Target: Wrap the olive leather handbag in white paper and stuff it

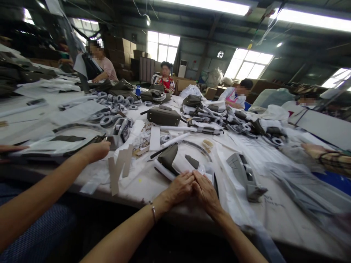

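In front of me, a dark olive handbag [168, 157], partly covered in white wrapping [182, 162], lies at the table's front edge. A wrapped handle arches behind it. My left hand [181, 188] closes over the near edge of the wrapping, fingers pressed together. Against it, fingertips touching, my right hand [205, 191] is also closed on the wrapping. What lies under both palms is hidden. To the right stands a grey tape dispenser [242, 175].
At left, a co-worker's hand [97, 150] is at another wrapped bag [55, 146], near a second tape dispenser [121, 129]. Cardboard strips [120, 168] overhang the front edge. Behind are an olive bag [163, 115] and heaped wrapped handles [117, 104]. Another person's hand [315, 151] is at right.
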The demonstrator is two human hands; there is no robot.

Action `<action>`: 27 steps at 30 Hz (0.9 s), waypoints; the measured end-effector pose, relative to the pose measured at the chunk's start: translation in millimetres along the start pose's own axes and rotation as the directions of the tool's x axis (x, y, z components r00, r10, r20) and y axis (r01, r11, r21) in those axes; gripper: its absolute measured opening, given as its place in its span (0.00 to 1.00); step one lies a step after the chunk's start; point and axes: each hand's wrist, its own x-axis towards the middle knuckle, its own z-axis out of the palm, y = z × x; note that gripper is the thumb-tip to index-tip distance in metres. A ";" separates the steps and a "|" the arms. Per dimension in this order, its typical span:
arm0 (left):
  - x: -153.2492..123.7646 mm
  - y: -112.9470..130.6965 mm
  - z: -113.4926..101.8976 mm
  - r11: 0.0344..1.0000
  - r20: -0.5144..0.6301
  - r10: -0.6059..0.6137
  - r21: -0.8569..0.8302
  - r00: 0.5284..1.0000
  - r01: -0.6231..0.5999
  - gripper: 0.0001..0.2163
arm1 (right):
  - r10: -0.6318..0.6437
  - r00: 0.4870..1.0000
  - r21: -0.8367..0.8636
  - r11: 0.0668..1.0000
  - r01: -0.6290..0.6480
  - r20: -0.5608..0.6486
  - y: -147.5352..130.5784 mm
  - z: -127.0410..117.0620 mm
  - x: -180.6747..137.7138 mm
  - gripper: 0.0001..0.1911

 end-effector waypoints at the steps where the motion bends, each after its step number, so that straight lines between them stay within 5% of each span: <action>1: 0.9 -11.6 -13.5 1.000 0.023 -0.019 0.024 1.000 0.019 0.15 | -0.015 1.000 -0.024 1.000 0.015 -0.005 -0.2 -1.2 0.8 0.26; 7: -2.0 -55.3 -71.1 0.927 0.073 -0.366 0.109 0.928 0.358 0.10 | -0.121 0.992 -0.098 0.988 0.122 0.023 -1.6 -17.1 4.3 0.26; 13: -12.4 0.9 -61.4 0.879 0.025 -0.476 0.032 0.879 0.475 0.15 | 0.001 1.000 0.013 1.000 -0.001 0.017 -2.3 -26.4 16.0 0.23; 17: -12.2 17.6 -78.0 0.903 0.085 -0.427 -0.015 0.900 0.430 0.20 | -0.020 1.000 0.085 0.996 0.021 -0.017 -9.8 -15.7 11.6 0.29; 22: 20.4 -26.9 -108.2 0.916 0.162 -0.388 -0.038 0.907 0.399 0.19 | 0.008 0.999 0.171 0.985 -0.001 -0.040 -10.6 -11.0 5.4 0.32; 25: 47.6 -60.0 -94.2 0.974 0.260 -0.147 -0.133 0.954 0.186 0.22 | 0.079 0.997 0.261 0.963 -0.071 -0.022 -7.1 -10.3 6.9 0.31; 27: 60.2 -78.2 -75.3 0.966 0.338 -0.016 -0.239 0.941 0.102 0.24 | 0.146 0.989 0.328 0.935 -0.137 -0.004 -4.6 -9.6 7.8 0.31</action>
